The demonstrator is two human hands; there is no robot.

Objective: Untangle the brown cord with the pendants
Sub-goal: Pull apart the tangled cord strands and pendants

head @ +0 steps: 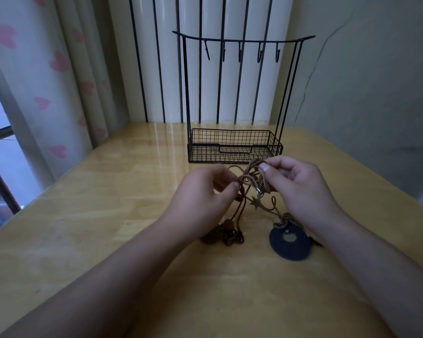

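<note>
A: Head view, status?
B: Left hand (203,191) and right hand (300,186) each pinch the brown cord (250,180), raised just in front of the wire rack (235,148)

A: Progress?
B: Loops remain knotted; round pendant (289,242) and beads (227,230) rest nearer the person. Likely early

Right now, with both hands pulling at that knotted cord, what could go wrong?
Both the left hand and the right hand pinch the tangled brown cord close together, so pulling apart could tighten the knot rather than loosen it.

The round dark pendant and the brown beads rest on the table below; lifting the cord may drag or swing them into new loops.

The small star charm hangs among the strands and could snag.
</note>
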